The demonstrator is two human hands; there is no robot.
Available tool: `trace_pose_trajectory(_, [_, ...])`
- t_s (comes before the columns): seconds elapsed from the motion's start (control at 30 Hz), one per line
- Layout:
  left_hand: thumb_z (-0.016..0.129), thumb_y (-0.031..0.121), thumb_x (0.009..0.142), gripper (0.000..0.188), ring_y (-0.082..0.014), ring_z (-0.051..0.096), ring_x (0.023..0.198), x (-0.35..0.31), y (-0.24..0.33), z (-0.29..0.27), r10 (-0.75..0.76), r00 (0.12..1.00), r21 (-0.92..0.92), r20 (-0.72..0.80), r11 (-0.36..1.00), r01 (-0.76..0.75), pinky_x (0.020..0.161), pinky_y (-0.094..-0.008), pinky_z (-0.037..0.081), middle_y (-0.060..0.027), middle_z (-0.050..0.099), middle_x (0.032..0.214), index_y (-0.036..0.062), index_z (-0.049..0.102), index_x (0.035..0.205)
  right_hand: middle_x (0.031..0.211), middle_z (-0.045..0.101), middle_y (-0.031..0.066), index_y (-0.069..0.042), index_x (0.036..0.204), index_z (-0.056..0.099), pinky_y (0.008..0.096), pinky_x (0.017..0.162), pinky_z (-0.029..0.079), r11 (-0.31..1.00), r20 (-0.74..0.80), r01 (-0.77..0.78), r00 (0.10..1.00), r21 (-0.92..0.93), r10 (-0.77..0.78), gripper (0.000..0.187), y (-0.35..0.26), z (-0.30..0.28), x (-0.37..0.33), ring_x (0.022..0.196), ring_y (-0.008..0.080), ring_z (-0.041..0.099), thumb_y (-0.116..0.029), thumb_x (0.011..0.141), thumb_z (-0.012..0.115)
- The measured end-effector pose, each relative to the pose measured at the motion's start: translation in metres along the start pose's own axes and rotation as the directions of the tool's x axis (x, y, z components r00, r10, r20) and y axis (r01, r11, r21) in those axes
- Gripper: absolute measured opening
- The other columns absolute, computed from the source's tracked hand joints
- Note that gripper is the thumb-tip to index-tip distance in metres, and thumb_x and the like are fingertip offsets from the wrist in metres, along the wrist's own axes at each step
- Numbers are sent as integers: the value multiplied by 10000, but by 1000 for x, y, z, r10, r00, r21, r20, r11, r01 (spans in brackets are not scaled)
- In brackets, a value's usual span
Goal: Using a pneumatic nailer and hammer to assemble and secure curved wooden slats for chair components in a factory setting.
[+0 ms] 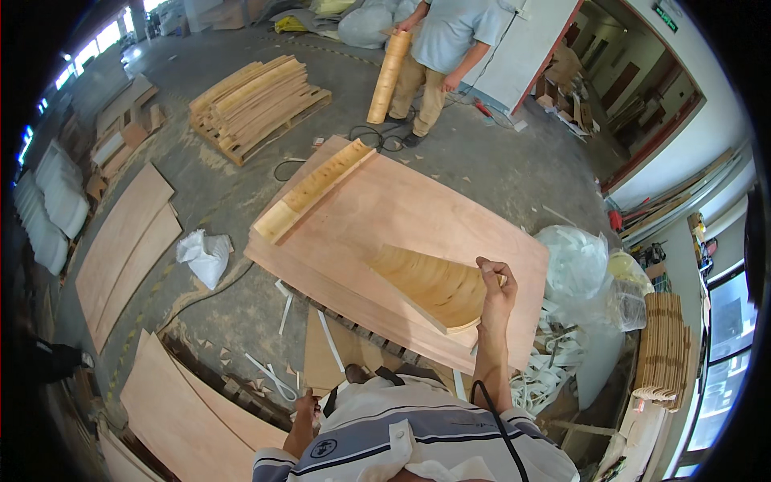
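Observation:
A curved plywood panel [434,285] with a pale, dark-streaked face is tilted over the stack of flat plywood sheets [450,201] in front of me. My right hand [496,281] pinches its right end between thumb and fingers. Low at my left side, by my hip, is my left hand [307,406], its fingers curled; whatever is in them is too small to make out. Another curved plywood panel [317,189] lies across the far left end of the stack, out of reach of both hands.
A person [450,48] stands beyond the stack, holding a curved panel [390,76] upright. More curved pieces [249,96] are piled on a pallet at the far left. A white sack [205,255], plywood sheets [193,410] and plastic bags [574,261] lie around; a cable [385,140] crosses the floor.

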State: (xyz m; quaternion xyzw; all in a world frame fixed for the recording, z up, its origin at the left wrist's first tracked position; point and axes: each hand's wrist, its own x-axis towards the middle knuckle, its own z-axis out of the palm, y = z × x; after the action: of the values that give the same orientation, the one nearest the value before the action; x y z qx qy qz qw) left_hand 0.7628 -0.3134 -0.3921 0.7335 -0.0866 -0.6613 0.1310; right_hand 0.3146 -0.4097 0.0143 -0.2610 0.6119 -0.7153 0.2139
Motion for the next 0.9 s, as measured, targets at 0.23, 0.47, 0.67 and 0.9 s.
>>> trace_pose_trajectory(0.23, [513, 502, 917, 548, -168, 397, 392, 10, -9, 5, 84, 996, 37, 5, 996, -84, 375, -316, 309, -51, 437, 495, 2, 636, 728, 1045, 634, 186, 5, 870, 574, 313, 949, 372, 998, 35, 22, 999, -57, -20, 141, -5, 0, -6, 998, 193, 549, -129, 868, 618])
trace_pose_trajectory(0.47, [507, 485, 924, 545, -176, 425, 403, 10, -13, 15, 245, 970, 44, -1, 969, -244, 392, -316, 321, -58, 461, 506, -6, 641, 728, 1023, 639, 159, 10, 883, 588, 302, 917, 404, 992, 164, 34, 986, -122, -14, 126, -16, 6, -9, 976, 187, 563, -109, 863, 624])
trace_pose_trajectory(0.67, [490, 493, 928, 560, -178, 437, 406, 12, -5, 15, 123, 992, 92, -3, 988, -122, 390, -325, 313, -60, 464, 503, -4, 654, 729, 1022, 644, 126, 37, 989, 606, 298, 914, 436, 988, 446, 52, 895, -143, 17, 173, -21, -5, 9, 1013, 180, 578, -19, 827, 633])
trace_pose_trajectory(0.9, [482, 505, 926, 569, -175, 412, 378, -17, -8, 4, 78, 997, 147, -12, 986, -76, 378, -318, 307, -47, 446, 487, -4, 656, 738, 948, 671, 206, 35, 998, 642, 340, 837, 496, 730, 450, 232, 885, -643, 116, 241, -45, -8, 0, 931, 290, 654, -70, 783, 668])
